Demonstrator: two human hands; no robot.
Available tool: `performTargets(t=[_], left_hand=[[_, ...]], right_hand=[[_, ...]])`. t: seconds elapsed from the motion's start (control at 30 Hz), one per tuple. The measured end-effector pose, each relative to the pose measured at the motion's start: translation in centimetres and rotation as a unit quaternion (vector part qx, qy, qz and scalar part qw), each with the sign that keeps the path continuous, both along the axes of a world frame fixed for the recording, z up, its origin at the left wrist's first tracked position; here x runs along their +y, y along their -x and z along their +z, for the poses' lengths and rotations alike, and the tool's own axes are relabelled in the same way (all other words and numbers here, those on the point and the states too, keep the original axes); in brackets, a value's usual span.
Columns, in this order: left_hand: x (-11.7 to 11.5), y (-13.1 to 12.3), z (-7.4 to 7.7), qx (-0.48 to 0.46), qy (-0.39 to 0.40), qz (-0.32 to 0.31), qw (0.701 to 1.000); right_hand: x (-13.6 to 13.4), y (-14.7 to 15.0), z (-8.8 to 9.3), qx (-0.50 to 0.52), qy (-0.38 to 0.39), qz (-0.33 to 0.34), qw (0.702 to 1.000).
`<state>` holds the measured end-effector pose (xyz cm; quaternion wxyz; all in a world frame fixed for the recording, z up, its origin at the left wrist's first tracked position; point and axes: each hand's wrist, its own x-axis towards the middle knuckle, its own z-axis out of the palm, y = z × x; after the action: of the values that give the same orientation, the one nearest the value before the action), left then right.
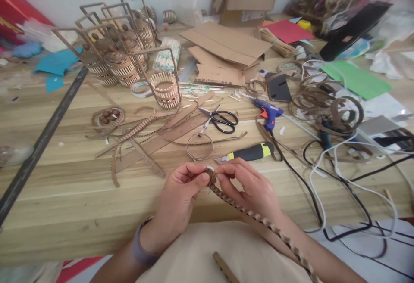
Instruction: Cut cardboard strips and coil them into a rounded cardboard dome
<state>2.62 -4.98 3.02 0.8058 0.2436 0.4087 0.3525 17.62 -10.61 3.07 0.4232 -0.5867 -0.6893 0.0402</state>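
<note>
A small tight coil (pixel 211 176) of corrugated cardboard strip is held up over the table's near edge. My left hand (pixel 183 194) pinches it between thumb and fingers. From the coil the loose wavy strip (pixel 258 219) runs down to the right, across my right forearm. The fingers of my right hand (pixel 250 186) are pinched together at the coil's right side, against the strip; their exact hold is partly hidden. A bit of white shows at the coil's top. Just beyond my hands lie a utility knife (pixel 249 153) and a thin ring (pixel 200 146).
Black-handled scissors (pixel 223 120), a blue glue gun (pixel 269 111) and cardboard strips (pixel 142 130) lie mid-table. Slatted lanterns with handles (pixel 124 65) stand back left, with one open slatted frame (pixel 164 91) nearer. Cables (pixel 323 214) tangle on the right near coiled strips (pixel 323 97).
</note>
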Motion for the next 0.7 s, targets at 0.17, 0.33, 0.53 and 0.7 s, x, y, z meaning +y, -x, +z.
performTargets(t=[0.17,0.33,0.53,0.7], left_hand=[[-0.03,-0.04,0.18,0.0,0.007,0.011,1.0],[-0.1,-0.12,0.27,0.004,-0.002,0.012,1.0],[-0.26,-0.3,0.29,0.0,-0.011,0.012,1.0],[-0.4,-0.26,0.16,0.001,-0.005,0.006,1.0]], right_hand=[[-0.24,-0.13,0.48,-0.008,-0.022,0.018,1.0],[-0.36,-0.15,0.79,-0.04,-0.031,0.014,0.999],[-0.24,0.02,0.51,-0.111,-0.067,-0.017,0.991],[-0.02,0.35,0.25,-0.138,-0.077,-0.042,0.987]])
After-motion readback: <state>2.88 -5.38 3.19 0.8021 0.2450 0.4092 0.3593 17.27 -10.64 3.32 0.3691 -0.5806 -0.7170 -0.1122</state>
